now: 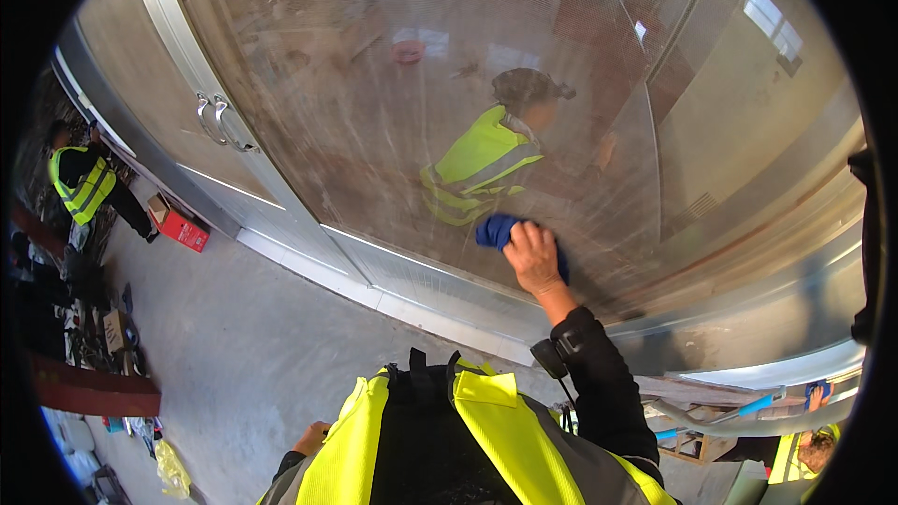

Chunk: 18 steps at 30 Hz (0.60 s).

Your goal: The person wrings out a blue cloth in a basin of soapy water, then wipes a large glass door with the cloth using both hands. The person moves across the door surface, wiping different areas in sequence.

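Observation:
My right hand presses a dark blue cloth against a large glass pane set in a metal-framed door. Pale streaks run over the glass around and above the cloth. On the pane shows the reflection of a person in a yellow safety vest. My left hand hangs low beside my own vest. Its fingers are mostly hidden, so I cannot tell whether it holds anything. Two curved metal door handles sit on the frame, left of the cloth.
A person in a yellow vest stands at far left near a red box. Another person at lower right has a hand on a blue cloth. A red beam and a yellow plastic bag lie at lower left.

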Each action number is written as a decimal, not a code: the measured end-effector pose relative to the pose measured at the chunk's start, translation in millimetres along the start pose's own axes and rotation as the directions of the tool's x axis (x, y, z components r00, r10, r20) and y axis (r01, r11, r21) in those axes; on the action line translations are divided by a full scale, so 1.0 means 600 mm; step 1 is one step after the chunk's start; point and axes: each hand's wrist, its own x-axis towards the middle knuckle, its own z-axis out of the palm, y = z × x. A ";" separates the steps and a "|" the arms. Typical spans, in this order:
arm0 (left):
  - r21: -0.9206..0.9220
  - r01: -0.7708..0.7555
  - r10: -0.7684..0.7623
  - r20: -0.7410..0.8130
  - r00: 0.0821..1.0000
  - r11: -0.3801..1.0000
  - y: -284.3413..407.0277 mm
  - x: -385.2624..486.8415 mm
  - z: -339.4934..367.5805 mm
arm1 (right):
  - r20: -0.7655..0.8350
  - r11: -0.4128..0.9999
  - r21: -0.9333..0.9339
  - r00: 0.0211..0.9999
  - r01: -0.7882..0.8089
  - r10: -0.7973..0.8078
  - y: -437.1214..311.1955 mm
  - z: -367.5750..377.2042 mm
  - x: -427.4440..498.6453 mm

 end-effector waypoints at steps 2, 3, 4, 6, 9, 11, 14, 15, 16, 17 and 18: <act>-0.032 -0.125 0.124 -0.035 0.992 0.992 0.001 -0.001 -0.005 | 0.141 0.996 0.011 0.986 0.091 -0.091 -0.020 0.044 -0.070; -0.024 -0.082 0.080 -0.070 0.994 0.996 0.011 -0.004 -0.009 | 0.209 0.994 0.024 0.972 0.103 -0.106 -0.033 0.062 -0.103; -0.018 -0.032 0.030 -0.105 0.994 0.999 0.027 -0.009 -0.013 | 0.275 0.993 0.038 0.954 0.114 -0.120 -0.046 0.075 -0.133; 0.012 0.095 -0.091 -0.190 0.977 0.995 0.068 -0.023 -0.022 | 0.425 0.995 0.072 0.900 0.068 -0.092 -0.070 0.087 -0.175; 0.018 0.184 -0.174 -0.239 0.955 0.983 0.118 -0.037 -0.032 | 0.427 0.998 0.048 0.903 0.040 -0.056 -0.079 0.072 -0.170; -0.166 0.049 -0.090 -0.246 0.965 0.985 0.122 -0.045 -0.031 | 0.290 0.997 0.015 0.954 0.074 -0.075 -0.059 0.040 -0.122; -0.102 0.050 -0.069 -0.193 0.979 0.994 0.090 -0.039 -0.024 | 0.039 0.996 -0.053 0.997 -0.069 0.071 0.012 -0.057 -0.042; -0.072 0.049 -0.061 -0.175 0.983 0.996 0.075 -0.032 -0.021 | 0.014 0.984 -0.098 0.989 -0.147 0.149 0.047 -0.104 -0.024; -0.053 0.049 -0.057 -0.161 0.985 0.997 0.058 -0.025 -0.019 | -0.177 0.969 -0.207 0.980 -0.132 0.095 0.078 -0.141 0.000; -0.037 0.048 -0.053 -0.148 0.988 0.998 0.043 -0.017 -0.017 | -0.293 0.969 -0.239 0.956 -0.057 -0.016 0.098 -0.174 0.017; -0.021 0.045 -0.047 -0.135 0.990 0.999 0.030 -0.010 -0.017 | -0.295 0.963 -0.265 0.955 -0.042 -0.040 0.108 -0.208 0.022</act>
